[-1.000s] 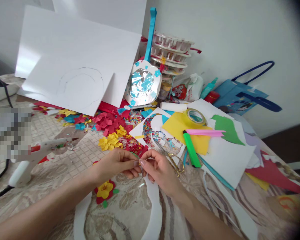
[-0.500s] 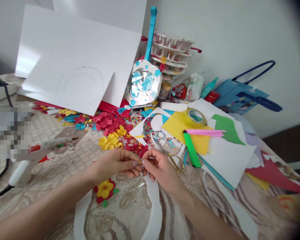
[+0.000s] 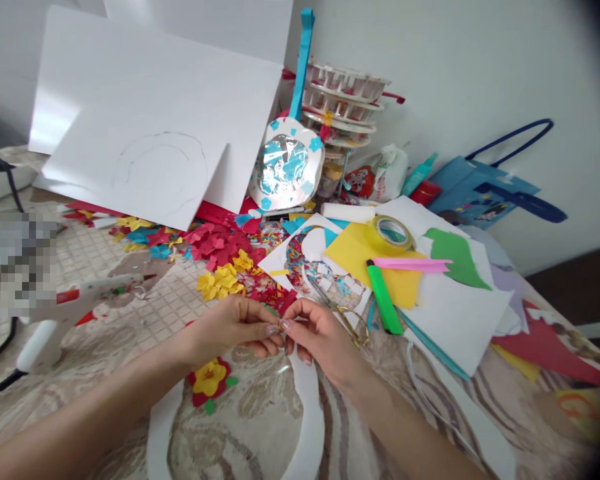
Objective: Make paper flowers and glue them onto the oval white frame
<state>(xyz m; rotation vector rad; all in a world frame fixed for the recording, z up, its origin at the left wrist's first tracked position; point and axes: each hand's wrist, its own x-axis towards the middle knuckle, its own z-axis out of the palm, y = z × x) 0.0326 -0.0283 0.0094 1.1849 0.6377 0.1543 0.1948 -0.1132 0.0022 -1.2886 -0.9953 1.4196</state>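
Note:
Fingertip to fingertip, my left hand point(image 3: 243, 328) and my right hand point(image 3: 316, 335) pinch a small yellow piece point(image 3: 281, 326), probably paper. Most of it is hidden behind the fingers. Beneath my hands lies a white paper ring point(image 3: 307, 413), its far side covered by them. A red and yellow paper flower point(image 3: 210, 378) with green leaves sits on the ring's left inner edge, below my left hand. Gold-handled scissors point(image 3: 351, 323) rest just right of my right hand. Beyond my fingers are yellow paper flowers point(image 3: 221, 283) and a heap of red ones point(image 3: 225, 245).
A white glue gun point(image 3: 43, 343) with a black cord lies at left. Yellow tape point(image 3: 391, 233), a green marker point(image 3: 384, 300) and coloured paper point(image 3: 345, 257) cover the right. White boards point(image 3: 160, 100), a decorated round lantern point(image 3: 286, 165) and a blue bag point(image 3: 480, 190) stand behind.

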